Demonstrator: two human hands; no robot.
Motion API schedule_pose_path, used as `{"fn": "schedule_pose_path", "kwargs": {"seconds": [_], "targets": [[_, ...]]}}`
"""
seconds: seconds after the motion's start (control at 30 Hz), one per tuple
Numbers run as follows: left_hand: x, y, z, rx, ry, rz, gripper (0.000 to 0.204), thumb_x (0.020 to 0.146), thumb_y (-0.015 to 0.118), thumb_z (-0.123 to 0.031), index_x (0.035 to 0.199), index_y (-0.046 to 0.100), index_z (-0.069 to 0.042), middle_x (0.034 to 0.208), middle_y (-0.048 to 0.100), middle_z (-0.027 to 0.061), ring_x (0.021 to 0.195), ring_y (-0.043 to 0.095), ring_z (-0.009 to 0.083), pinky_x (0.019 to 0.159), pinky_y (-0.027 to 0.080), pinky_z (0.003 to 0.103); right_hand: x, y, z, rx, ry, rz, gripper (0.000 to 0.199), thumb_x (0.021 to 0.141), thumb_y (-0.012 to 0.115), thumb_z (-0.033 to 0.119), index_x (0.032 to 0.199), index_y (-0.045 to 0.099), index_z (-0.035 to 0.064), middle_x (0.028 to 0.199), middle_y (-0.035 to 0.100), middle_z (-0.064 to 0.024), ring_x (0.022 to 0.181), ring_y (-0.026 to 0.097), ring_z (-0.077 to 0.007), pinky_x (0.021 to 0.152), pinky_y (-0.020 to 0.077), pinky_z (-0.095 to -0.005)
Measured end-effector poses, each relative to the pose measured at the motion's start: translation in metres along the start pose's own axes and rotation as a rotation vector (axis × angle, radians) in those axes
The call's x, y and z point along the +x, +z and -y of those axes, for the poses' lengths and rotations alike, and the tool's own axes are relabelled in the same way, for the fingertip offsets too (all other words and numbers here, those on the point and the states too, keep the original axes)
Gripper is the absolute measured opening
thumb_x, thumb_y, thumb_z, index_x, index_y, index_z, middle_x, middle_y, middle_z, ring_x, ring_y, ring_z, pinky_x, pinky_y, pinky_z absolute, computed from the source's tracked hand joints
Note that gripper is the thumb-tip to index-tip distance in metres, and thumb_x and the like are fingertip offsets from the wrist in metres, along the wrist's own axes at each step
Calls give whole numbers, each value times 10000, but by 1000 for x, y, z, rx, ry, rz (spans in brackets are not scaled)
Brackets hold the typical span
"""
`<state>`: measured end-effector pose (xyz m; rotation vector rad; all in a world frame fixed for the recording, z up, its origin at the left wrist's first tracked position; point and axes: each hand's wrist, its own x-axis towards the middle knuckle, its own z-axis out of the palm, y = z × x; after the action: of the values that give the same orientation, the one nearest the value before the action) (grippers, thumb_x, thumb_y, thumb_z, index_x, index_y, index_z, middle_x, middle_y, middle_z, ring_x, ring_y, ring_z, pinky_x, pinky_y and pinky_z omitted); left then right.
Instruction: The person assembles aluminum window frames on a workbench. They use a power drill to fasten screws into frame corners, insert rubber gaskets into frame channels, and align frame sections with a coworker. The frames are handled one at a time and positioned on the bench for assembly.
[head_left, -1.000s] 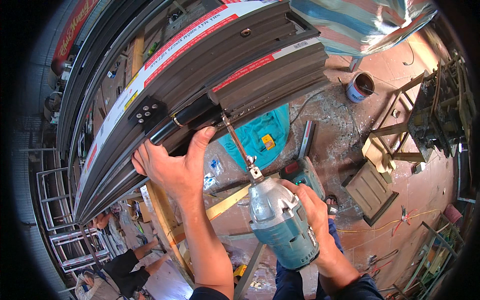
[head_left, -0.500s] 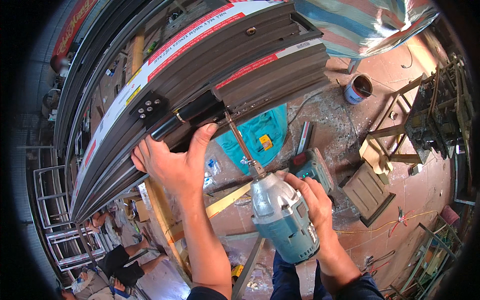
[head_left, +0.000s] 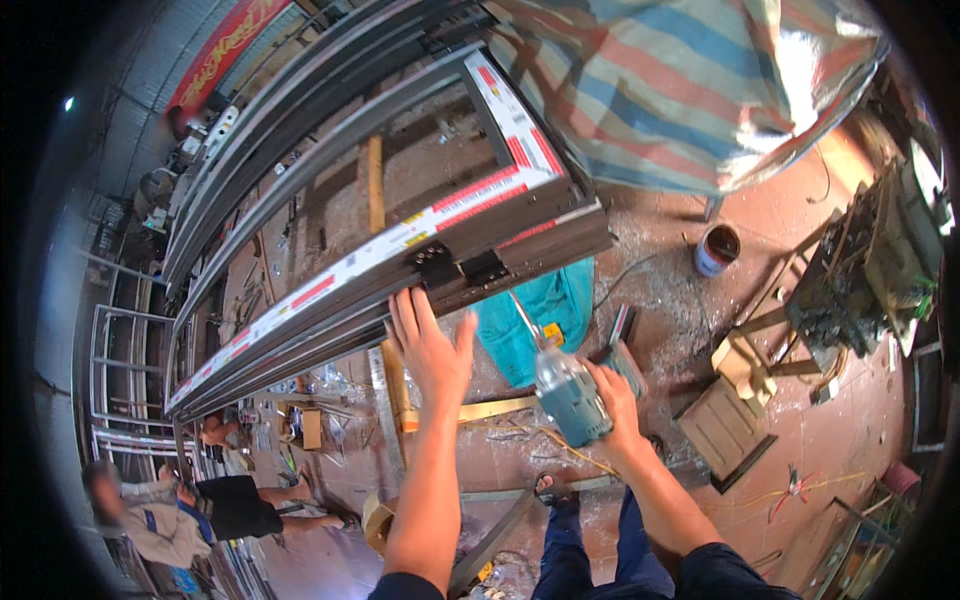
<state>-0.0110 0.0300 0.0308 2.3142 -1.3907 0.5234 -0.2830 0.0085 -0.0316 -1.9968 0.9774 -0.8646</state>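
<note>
Drill (head_left: 572, 400) | tip (head_left: 514, 296) unclear | right fingers (head_left: 600, 374) clamped on hidden grip | left fingers (head_left: 413, 312) apart

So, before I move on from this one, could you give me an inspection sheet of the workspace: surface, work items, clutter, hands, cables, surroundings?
Surface: reddish-brown tiled floor, strewn with pale debris.
Work items: long dark metal frame with white-and-red tape; black hinge plate on its side; teal-and-silver power driver, its long bit angled toward the frame, contact unclear.
Clutter: teal cloth on the floor; round white-and-blue bucket; brown ribbed panel.
Hands: left hand open, fingertips at the frame's lower edge; right hand gripping the driver.
Cables: thin yellow cord across the floor at right.
Surroundings: blue, red and white striped tarpaulin; another person at lower left.
</note>
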Motion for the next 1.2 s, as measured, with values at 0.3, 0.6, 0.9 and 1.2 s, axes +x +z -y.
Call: {"fn": "schedule_pose_path", "kwargs": {"seconds": [0.3, 0.6, 0.9, 1.2], "targets": [[-450, -200, 0, -272, -15, 1397, 340, 1063, 622, -325, 1299, 733, -106, 1037, 746, 260, 959, 765, 331, 855, 577, 451, -195, -131, -62, 26, 480, 440, 469, 833, 798, 214, 1287, 707, 142, 1073, 761, -244, 1019, 727, -474, 836, 586, -499], [-434, -210, -59, -632, -1180, 926, 325, 1055, 634, -322, 1267, 740, -99, 1014, 750, 248, 937, 767, 334, 839, 579, 452, -301, -253, -137, -313, 869, 342, 528, 772, 874, 327, 1199, 744, 45, 1059, 803, -166, 989, 776, -326, 841, 599, -446], [-498, -234, -75, -746, -1280, 776, 312, 1047, 645, -318, 1236, 748, -91, 991, 755, 237, 915, 768, 337, 824, 580, 452, -310, -274, -245, 10, 935, 20, 378, 810, 850, 190, 1108, 675, 36, 909, 715, -68, 722, 678, -190, 639, 549, -357], [-390, -157, -103, -1016, -1212, 625, 300, 1040, 657, -314, 1205, 755, -84, 968, 760, 225, 894, 770, 340, 809, 582, 453, -293, -254, -213, 243, 1055, 77, 414, 824, 852, 81, 1170, 625, 65, 892, 661, -36, 703, 645, -164, 556, 535, -342]]}}
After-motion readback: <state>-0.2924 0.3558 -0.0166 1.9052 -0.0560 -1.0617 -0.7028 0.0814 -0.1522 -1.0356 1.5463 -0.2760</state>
